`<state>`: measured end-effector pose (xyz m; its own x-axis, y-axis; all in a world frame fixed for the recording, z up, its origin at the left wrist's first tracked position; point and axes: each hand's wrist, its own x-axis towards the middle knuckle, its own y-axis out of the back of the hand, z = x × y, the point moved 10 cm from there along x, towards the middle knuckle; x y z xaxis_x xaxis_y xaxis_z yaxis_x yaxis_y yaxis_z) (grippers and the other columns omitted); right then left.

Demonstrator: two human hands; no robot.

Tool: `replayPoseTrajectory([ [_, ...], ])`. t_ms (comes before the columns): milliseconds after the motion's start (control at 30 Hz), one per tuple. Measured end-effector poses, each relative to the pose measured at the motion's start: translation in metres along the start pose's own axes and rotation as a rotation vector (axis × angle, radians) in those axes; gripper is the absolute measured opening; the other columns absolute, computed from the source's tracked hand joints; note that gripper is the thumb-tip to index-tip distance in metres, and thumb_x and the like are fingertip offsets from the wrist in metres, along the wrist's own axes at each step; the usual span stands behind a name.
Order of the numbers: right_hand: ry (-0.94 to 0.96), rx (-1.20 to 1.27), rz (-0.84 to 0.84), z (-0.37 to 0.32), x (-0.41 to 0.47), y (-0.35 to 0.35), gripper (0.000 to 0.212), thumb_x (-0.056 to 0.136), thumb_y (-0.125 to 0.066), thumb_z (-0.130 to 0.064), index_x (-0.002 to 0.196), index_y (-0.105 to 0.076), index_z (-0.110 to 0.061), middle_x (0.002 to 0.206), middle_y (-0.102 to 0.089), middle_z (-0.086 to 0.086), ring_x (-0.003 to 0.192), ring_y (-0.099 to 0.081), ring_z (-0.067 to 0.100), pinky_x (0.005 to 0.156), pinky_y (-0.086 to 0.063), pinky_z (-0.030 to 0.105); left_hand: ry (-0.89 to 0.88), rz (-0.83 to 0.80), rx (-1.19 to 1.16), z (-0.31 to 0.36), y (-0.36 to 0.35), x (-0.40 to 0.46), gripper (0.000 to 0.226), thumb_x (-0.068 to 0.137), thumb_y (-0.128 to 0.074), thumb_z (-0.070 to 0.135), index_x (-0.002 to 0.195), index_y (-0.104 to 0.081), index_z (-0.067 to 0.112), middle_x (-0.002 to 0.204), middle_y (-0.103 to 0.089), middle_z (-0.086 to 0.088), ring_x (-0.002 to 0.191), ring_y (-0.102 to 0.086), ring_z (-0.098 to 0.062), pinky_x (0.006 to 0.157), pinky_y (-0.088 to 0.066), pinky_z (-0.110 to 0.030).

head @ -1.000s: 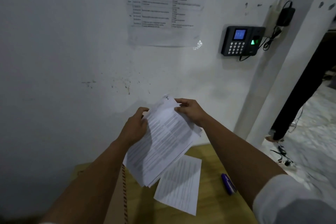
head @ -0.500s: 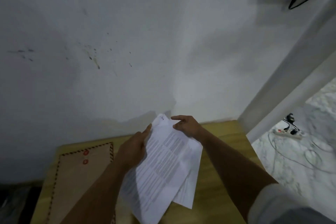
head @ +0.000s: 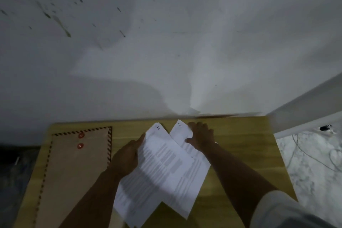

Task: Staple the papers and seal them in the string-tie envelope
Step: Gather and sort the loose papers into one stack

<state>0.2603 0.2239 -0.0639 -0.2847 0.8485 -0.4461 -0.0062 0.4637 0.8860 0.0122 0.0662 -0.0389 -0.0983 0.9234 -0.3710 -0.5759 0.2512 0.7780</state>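
A yellow-brown wooden table (head: 240, 135) filled the lower half of the frame, its far edge against the wall. At lower left a tan paper string-tie envelope (head: 74, 168) with a striped border and two red button discs lay flat on it. At lower centre white printed paper sheets (head: 192, 190) rested on the tabletop, partly overlapping and fanned at an angle.

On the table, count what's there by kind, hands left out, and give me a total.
Stacks of printed papers: 2, one under the left hand, one under the right hand
Envelopes: 1
Red string-tie buttons on the envelope: 2
Total: 5
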Motion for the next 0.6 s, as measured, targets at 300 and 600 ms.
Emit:
replayPoseTrajectory([
  [300, 0.079, 0.363, 0.052, 0.000, -0.017, 0.011, 0.047, 0.089, -0.063, -0.012, 0.134, -0.054, -0.020, 0.123, -0.057, 0.009, 0.112, -0.059, 0.030, 0.092, -0.047, 0.035, -0.030, 0.056, 0.003, 0.005, 0.020, -0.017, 0.081, 0.099, -0.043, 0.000, 0.157, -0.005, 0.042, 0.113, -0.059, -0.004, 0.087, -0.058, -0.017, 0.071, -0.054, -0.035],
  [600, 0.097, 0.597, 0.340, 0.004, -0.091, 0.118, 0.042, 0.092, -0.061, -0.006, 0.131, -0.065, -0.019, 0.118, -0.071, 0.005, 0.108, -0.066, 0.023, 0.093, -0.047, 0.028, -0.139, 0.148, 0.069, 0.044, 0.092, -0.072, 0.077, 0.100, -0.042, 0.004, 0.156, -0.008, 0.044, 0.136, -0.059, -0.004, 0.111, -0.059, -0.023, 0.091, -0.051, -0.036],
])
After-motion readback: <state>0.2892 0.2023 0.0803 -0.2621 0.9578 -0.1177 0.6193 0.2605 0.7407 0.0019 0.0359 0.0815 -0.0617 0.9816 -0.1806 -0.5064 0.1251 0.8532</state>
